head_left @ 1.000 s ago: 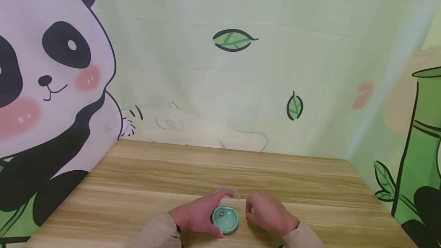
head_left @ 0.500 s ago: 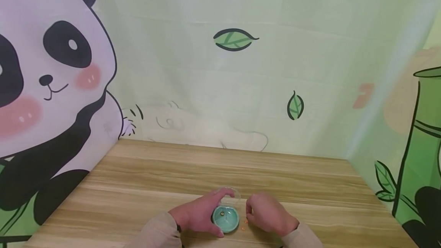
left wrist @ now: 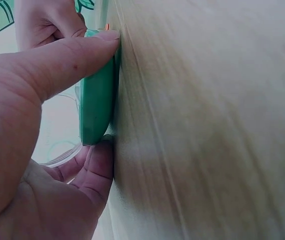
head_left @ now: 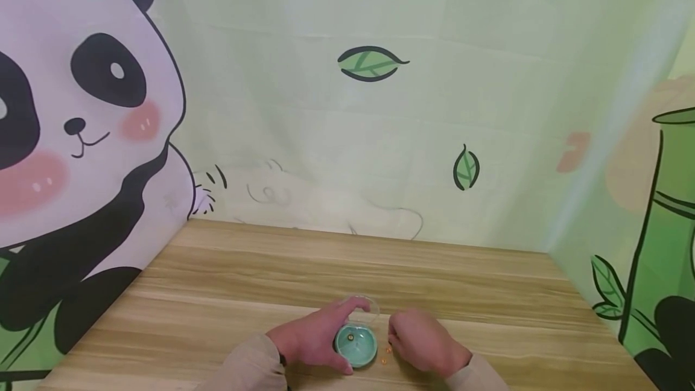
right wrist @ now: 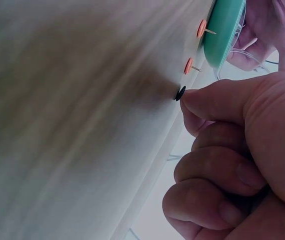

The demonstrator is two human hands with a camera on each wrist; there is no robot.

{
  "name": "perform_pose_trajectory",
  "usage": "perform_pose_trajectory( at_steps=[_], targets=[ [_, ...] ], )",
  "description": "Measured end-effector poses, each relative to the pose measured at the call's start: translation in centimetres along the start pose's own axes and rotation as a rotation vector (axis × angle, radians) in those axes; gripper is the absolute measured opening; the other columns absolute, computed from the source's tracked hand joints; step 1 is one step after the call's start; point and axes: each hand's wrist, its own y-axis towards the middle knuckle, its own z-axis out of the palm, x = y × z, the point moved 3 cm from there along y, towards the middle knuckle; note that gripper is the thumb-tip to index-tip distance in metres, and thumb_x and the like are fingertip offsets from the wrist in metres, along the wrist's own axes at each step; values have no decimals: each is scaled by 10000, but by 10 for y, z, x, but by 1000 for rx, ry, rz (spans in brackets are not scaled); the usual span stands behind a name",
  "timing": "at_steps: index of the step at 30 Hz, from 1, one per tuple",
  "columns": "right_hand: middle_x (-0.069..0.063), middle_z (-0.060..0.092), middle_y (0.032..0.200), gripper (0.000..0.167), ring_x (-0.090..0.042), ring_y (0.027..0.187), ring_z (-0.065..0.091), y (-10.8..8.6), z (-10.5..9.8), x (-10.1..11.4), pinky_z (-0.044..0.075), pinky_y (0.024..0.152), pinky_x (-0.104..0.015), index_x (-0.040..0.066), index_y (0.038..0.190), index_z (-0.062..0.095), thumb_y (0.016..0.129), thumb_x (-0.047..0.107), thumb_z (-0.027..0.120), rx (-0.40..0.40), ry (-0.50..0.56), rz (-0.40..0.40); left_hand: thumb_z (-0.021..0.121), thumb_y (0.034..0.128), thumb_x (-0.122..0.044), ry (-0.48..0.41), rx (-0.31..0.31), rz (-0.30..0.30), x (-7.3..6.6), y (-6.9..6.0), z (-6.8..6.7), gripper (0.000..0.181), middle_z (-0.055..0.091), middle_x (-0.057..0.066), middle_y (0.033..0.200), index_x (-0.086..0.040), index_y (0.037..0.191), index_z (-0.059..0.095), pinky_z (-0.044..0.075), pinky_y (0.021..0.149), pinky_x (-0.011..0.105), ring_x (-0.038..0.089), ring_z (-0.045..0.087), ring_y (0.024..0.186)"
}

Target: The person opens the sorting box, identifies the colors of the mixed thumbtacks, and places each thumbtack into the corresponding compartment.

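My left hand (head_left: 312,335) holds a small round green box (head_left: 355,356), its thumb on the near side and its fingers around the far side. The box's clear lid (head_left: 373,312) is raised at the back. Inside lies one small gold-coloured piece (head_left: 350,338). Right of the box, my right hand (head_left: 423,340) is low at the tabletop, its other fingers curled. In the right wrist view its thumb and index finger pinch a black thumbtack (right wrist: 180,93) close to the table. Two orange thumbtacks (right wrist: 188,66) lie points up between that hand and the box.
The wood-grain tabletop (head_left: 271,270) runs back to a printed cloth backdrop (head_left: 304,113) with leaves. A panda drawing (head_left: 108,155) covers the left side; bamboo (head_left: 668,228) is drawn on the right.
The right hand has dipped slightly toward the near edge, its fingers turning under a little. The left hand, box and orange thumbtacks stay where they were.
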Motion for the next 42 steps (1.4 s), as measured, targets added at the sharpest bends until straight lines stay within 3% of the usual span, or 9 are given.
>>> perform_pose_trajectory(
  at_steps=[12, 22, 31, 42],
  targets=[
    [104, 576, 677, 176, -27, 620, 494, 0, 1, -2, 453, 602, -243, 154, 752, 633, 915, 135, 697, -17, 11, -1, 935, 717, -279, 27, -8, 13, 1, 2, 0, 970, 468, -7, 1505, -298, 1476, 332, 446, 1078, 355, 181, 524, 1287],
    [107, 543, 684, 192, -18, 634, 457, 1, 4, -5, 435, 612, -238, 157, 763, 618, 946, 127, 667, 10, 85, -3, 930, 722, -269, 17, -15, 22, -1, 0, 0, 960, 448, -20, 1530, -283, 1479, 339, 435, 1100, 372, 211, 500, 1335],
    [124, 469, 665, 198, -15, 630, 435, 3, 5, -5, 408, 624, -227, 162, 801, 620, 998, 150, 619, 40, 250, 44, 927, 735, -286, 1, 6, -11, 1, 0, -1, 959, 446, -26, 1522, -322, 1481, 325, 441, 1091, 368, 179, 505, 1314],
    [85, 459, 700, 180, -29, 644, 435, 9, -1, -12, 403, 595, -222, 100, 920, 611, 1064, 170, 530, -34, 441, 111, 928, 736, -304, 2, 21, -32, 0, -1, -1, 971, 455, 10, 1513, -343, 1486, 312, 452, 1083, 378, 180, 512, 1303]
  ],
)
